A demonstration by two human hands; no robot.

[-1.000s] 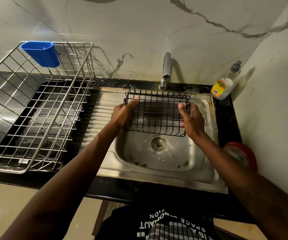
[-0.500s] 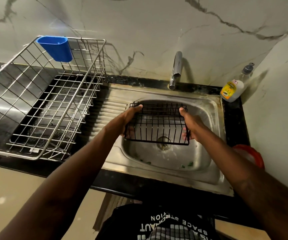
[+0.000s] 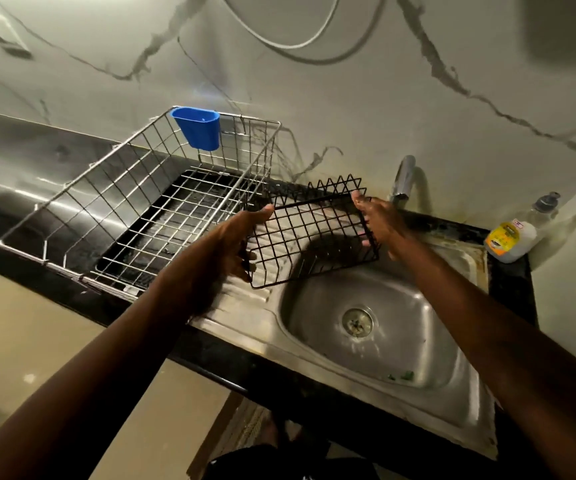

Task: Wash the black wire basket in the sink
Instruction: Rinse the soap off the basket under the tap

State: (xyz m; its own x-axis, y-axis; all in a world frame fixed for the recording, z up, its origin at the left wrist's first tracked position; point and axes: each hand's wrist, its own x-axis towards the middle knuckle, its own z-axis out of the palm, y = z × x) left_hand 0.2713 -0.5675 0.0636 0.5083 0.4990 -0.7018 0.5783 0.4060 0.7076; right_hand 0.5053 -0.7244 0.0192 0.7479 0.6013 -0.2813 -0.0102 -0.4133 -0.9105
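Left hand point(image 3: 228, 252) and right hand point(image 3: 380, 221) gripped opposite sides of the black wire basket point(image 3: 309, 233), tilted between them, the sink point(image 3: 428, 327) below.

Left hand point(image 3: 225, 249), right hand point(image 3: 380, 220) around basket point(image 3: 314, 237)

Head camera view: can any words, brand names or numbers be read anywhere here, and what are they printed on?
No text here can be read.
On the soap bottle: a yellow label with dark print, too blurred to read.
On the black wire basket, the blue cup and the tap: no writing shows.
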